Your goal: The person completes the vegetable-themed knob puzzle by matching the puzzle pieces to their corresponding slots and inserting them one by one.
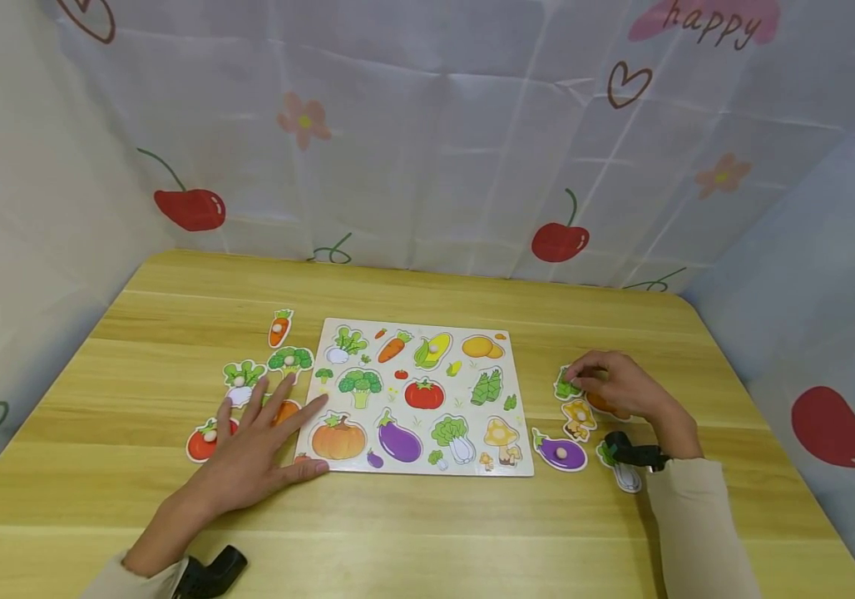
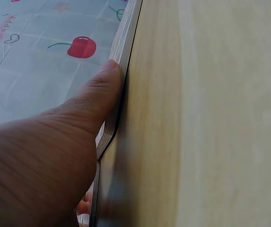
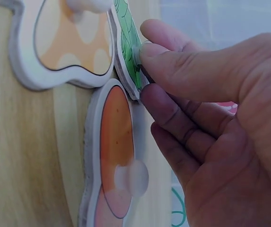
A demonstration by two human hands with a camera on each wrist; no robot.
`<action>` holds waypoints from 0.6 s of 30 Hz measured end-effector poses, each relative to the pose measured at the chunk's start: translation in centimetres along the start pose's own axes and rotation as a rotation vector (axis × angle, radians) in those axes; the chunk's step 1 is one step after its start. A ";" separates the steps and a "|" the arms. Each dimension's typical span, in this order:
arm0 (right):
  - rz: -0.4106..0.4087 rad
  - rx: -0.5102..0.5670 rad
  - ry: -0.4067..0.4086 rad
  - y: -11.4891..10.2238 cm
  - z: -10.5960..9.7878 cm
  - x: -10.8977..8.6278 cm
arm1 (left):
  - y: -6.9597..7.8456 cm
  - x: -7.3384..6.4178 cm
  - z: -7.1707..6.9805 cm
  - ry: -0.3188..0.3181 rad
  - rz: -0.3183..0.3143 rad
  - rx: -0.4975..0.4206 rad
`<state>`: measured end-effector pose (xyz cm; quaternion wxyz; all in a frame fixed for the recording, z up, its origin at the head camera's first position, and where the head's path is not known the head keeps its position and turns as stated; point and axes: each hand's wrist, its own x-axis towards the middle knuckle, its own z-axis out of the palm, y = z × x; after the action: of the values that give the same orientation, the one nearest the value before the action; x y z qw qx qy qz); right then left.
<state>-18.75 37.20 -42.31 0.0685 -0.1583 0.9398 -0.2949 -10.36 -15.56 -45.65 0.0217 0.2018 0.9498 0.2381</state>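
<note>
My left hand [image 1: 244, 462] lies with fingers spread at the lower left corner of a vegetable puzzle board [image 1: 427, 491]. Its thumb rests along the board's edge [image 2: 121, 61] in the left wrist view. Over to the right, my right hand [image 1: 615, 383] pinches the knob of a green vegetable puzzle piece [image 3: 127, 45] between thumb and fingertips. That piece stays low by the table, beside the mushroom piece [image 1: 579, 420] and the orange-brown piece [image 3: 116, 127]. A corn piece [image 1: 435, 349] with a knob sits in the board's top row.
Left of the board lie carrot [image 1: 279, 329], broccoli [image 1: 290, 358], radish [image 1: 242, 381] and tomato [image 1: 201, 445] pieces, with a pumpkin piece [image 1: 288, 411] partly under the left fingers. An eggplant piece [image 1: 560, 453] and a bok choy piece [image 1: 626, 477] lie on the right.
</note>
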 end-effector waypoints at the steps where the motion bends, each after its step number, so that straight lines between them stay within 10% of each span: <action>1: 0.002 -0.002 0.003 0.0 0.0 0.0 | 0.0 0.0 0.0 0.000 -0.001 0.000; 18: -0.022 -0.039 0.040 -0.6 -0.1 0.2 | 0.2 0.0 -0.1 0.000 -0.004 0.014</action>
<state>-18.83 36.72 -41.86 0.0433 -0.1642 0.9448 -0.2802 -10.28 -15.46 -45.43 0.0207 0.2002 0.9518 0.2315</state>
